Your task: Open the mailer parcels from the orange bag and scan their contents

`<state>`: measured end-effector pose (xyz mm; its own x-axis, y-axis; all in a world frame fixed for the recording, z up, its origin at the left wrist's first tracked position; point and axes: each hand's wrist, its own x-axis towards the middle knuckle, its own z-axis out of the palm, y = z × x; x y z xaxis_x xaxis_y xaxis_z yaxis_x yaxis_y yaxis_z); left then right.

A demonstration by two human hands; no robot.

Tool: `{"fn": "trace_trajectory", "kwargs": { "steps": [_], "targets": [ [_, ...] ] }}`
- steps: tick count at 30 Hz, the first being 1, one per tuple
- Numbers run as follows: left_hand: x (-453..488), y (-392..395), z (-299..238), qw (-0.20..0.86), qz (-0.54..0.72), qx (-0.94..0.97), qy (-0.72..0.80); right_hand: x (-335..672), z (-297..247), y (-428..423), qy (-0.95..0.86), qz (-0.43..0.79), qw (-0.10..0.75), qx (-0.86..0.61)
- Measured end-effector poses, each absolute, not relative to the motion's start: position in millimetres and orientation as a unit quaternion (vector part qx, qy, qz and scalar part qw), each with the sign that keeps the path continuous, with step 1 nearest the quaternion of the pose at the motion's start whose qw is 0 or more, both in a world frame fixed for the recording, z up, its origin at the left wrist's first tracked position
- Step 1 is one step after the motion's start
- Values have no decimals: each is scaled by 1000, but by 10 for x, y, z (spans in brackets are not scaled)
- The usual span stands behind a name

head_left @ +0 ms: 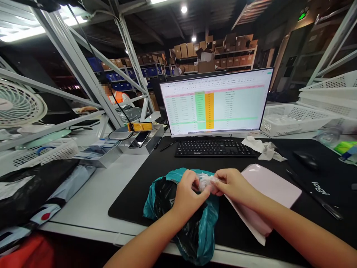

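Note:
Between my hands is a small crumpled bundle of clear, whitish plastic wrap (205,181); what it contains I cannot make out. My left hand (189,191) grips its left side with bent fingers, and my right hand (230,183) pinches the right end. Beneath them a teal plastic bag (208,234) with a black inside lies opened over the front edge of the desk. A pale pink sheet or flat pouch (267,186) rests on the black desk mat (131,190), partly under my right forearm.
Behind the mat stand a keyboard (214,147) and a monitor (214,104) with a spreadsheet. Crumpled white tissue (263,147), a mouse (306,160) and a dark slim tool (315,195) lie rightward. Packed bags (36,186) crowd the left. A person in an orange vest (118,97) is beyond.

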<state>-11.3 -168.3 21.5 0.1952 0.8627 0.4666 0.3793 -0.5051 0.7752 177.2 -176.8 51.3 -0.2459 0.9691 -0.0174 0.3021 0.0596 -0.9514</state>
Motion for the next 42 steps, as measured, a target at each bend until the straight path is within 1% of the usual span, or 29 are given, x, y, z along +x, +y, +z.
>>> {"fn": "trace_trajectory", "kwargs": {
  "steps": [2, 5, 7, 9, 10, 12, 15, 19, 22, 25, 29, 34, 38, 42],
  "targets": [
    [-81, -1657, 209, 304, 467, 705, 439, 1771, 513, -1782, -666, 438, 328, -507],
    [-60, -1594, 169, 392, 480, 659, 426, 1792, 541, -1780, -712, 363, 309, -516],
    [-60, -1564, 148, 417, 497, 642, 410, 1812, 555, -1768, -743, 318, 299, -508],
    [-64, -1549, 143, 417, 513, 638, 394, 1829, 550, -1753, -754, 306, 297, -500],
    [-66, -1544, 145, 418, 521, 636, 387, 1835, 541, -1743, -745, 323, 300, -500],
    [-68, -1535, 154, 437, 532, 621, 374, 1841, 522, -1718, -700, 396, 311, -506],
    [-67, -1510, 166, 498, 538, 576, 361, 1843, 515, -1666, -596, 518, 322, -522],
    [-65, -1482, 186, 546, 542, 537, 347, 1854, 550, -1604, -525, 582, 328, -527],
    [-70, -1483, 202, 557, 543, 520, 354, 1870, 573, -1599, -518, 589, 348, -514],
    [-79, -1496, 199, 558, 520, 512, 396, 1884, 591, -1625, -554, 562, 367, -493],
    [-88, -1503, 155, 608, 455, 499, 417, 1896, 587, -1651, -605, 527, 350, -484],
    [-100, -1475, 116, 638, 476, 468, 384, 1900, 565, -1613, -574, 554, 315, -515],
    [-101, -1472, 129, 671, 482, 468, 314, 1898, 624, -1580, -491, 580, 332, -558],
    [-100, -1484, 138, 669, 480, 526, 214, 1909, 649, -1559, -490, 534, 360, -587]
  ]
}}
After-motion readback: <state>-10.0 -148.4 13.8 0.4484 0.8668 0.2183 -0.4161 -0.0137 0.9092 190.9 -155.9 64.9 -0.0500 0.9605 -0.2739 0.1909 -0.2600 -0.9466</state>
